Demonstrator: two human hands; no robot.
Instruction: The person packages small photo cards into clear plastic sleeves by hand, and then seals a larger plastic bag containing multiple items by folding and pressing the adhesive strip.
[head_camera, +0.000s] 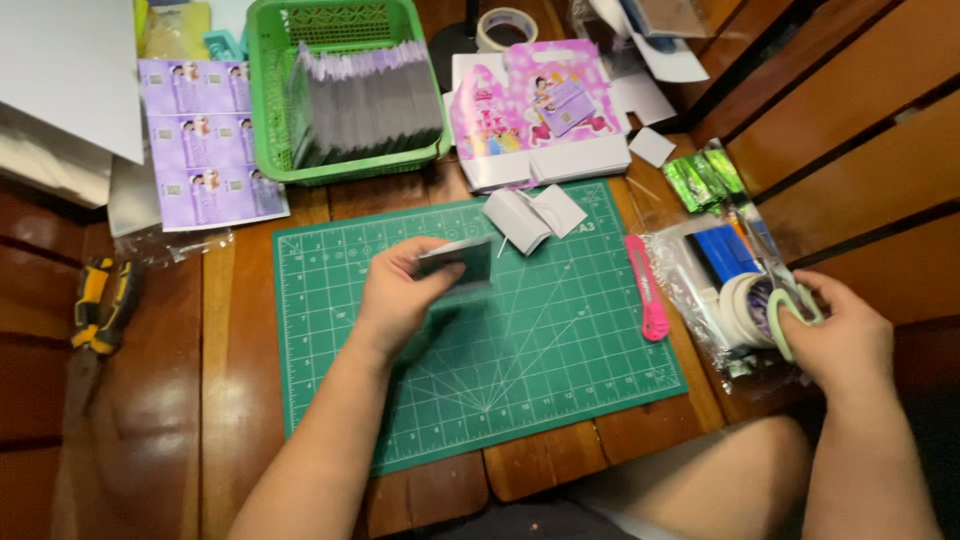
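- The left hand (395, 290) is raised over the green gridded cutting mat (560, 370), fingers and thumb pinched on a small dark rectangular card (458, 262) held near the mat's upper middle.
- The right hand (840, 340) rests at the right edge of the wooden table (240, 400), its fingers threaded through the handles of pale green scissors (795, 310).
- The scissors lie over a clear plastic bag (700, 290) that holds rolls of white tape and a blue item; the bag sits just right of the mat.
- A pink utility knife (648, 288) lies along the mat's right edge, between the card and the bag.
- Two small folded white paper pieces (535, 215) lie at the mat's top edge, just right of the card.
- Behind the mat stands a green plastic basket (270, 110) packed with upright stacked cards.
- Right of the basket sits a pink printed cardboard box (530, 110), flattened on a white stack.
- Left of the basket lies a purple printed sheet (205, 140).
- Yellow-and-black pliers (100, 305) lie far left on the table, well apart from both hands.
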